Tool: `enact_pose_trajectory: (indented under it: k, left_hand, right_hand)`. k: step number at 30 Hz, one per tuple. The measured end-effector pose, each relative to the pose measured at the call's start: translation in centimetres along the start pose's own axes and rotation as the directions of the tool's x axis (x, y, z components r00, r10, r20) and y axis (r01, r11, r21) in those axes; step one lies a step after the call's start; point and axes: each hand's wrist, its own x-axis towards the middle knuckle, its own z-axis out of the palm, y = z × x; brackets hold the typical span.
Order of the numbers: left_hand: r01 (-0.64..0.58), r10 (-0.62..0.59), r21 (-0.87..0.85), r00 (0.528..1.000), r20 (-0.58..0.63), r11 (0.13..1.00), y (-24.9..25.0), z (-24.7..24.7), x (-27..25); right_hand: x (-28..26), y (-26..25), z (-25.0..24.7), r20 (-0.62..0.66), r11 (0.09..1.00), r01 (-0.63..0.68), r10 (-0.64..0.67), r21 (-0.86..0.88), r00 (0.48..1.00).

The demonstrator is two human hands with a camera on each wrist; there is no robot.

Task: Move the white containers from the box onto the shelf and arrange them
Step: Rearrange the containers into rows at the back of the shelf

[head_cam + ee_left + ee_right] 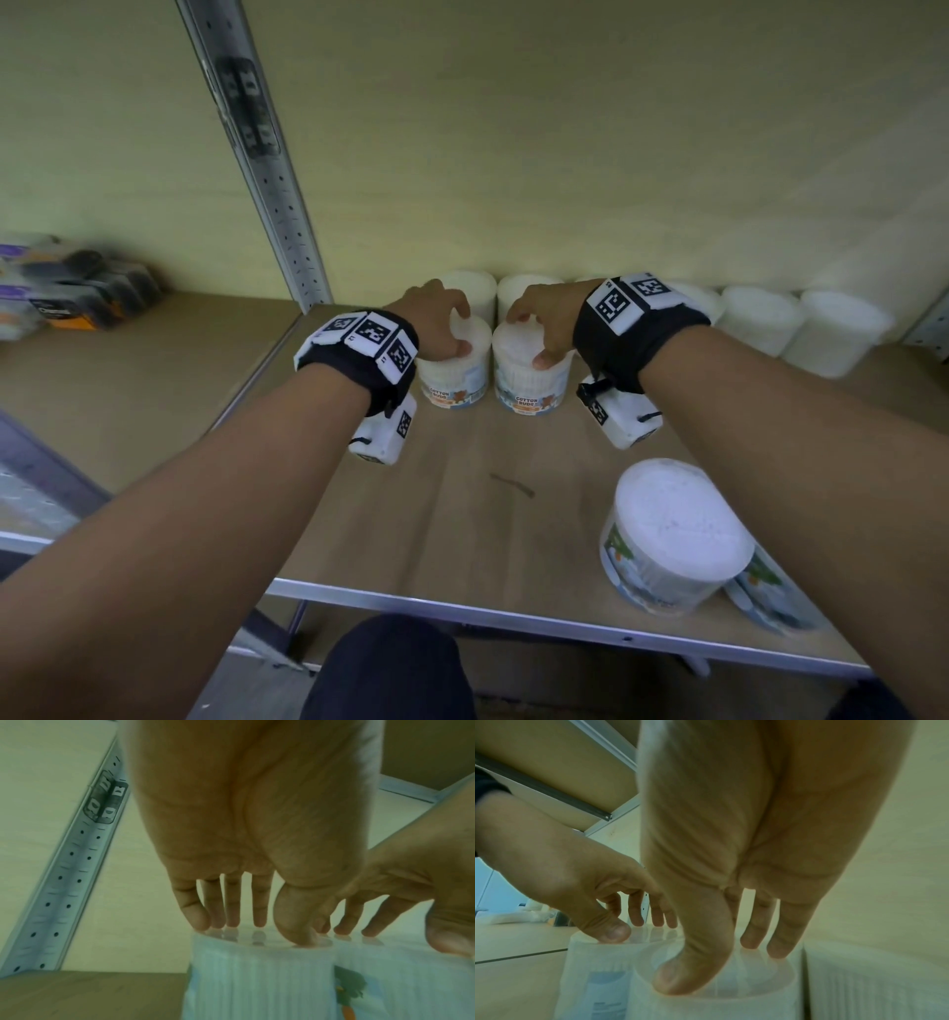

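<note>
Two white cotton-bud containers stand side by side near the back of the wooden shelf [462, 514]. My left hand [441, 324] [267, 931] rests fingertips and thumb on the lid of the left container [454, 372] [257, 983]. My right hand [539, 324] [723, 963] does the same on the right container [531, 383] [718, 1008]. Both hands' fingers are fairly straight and touch only the lid tops. The two containers touch each other. Behind them, a row of white containers [760, 313] lines the back wall. The box is not in view.
Another container [678, 534] stands at the shelf's front right, with one more lying behind it at the edge [770, 591]. A perforated metal post [257, 154] rises at the left. Dark packs [67, 298] sit on the neighbouring shelf to the left.
</note>
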Motion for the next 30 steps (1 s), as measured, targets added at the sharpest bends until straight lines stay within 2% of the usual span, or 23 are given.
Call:
enact_pose_trajectory:
  k: [11,16,26,30]
  left_hand:
    - [0.035,-0.032,0.046,0.998,-0.053,0.998,0.4,0.8,-0.4]
    - [0.028,-0.028,0.016,0.999,-0.04,0.999,0.4,0.9,-1.4]
    - [-0.01,0.012,0.123,1.0,-0.019,0.992,0.0,0.5,-6.9]
    - [0.019,-0.02,0.072,1.0,0.003,0.997,-0.1,1.1,-9.7]
  right_hand:
    - [0.1,0.0,-0.3,0.026,1.0,0.019,-0.019,-0.011,0.999]
    - [-0.5,-0.8,-0.8,0.092,1.0,0.005,-0.002,-0.031,0.996]
    - [-4.1,-5.8,-0.5,0.153,0.988,0.07,-0.049,-0.134,0.987]
    - [-6.2,-7.5,0.0,0.178,0.99,0.082,-0.061,-0.115,0.982]
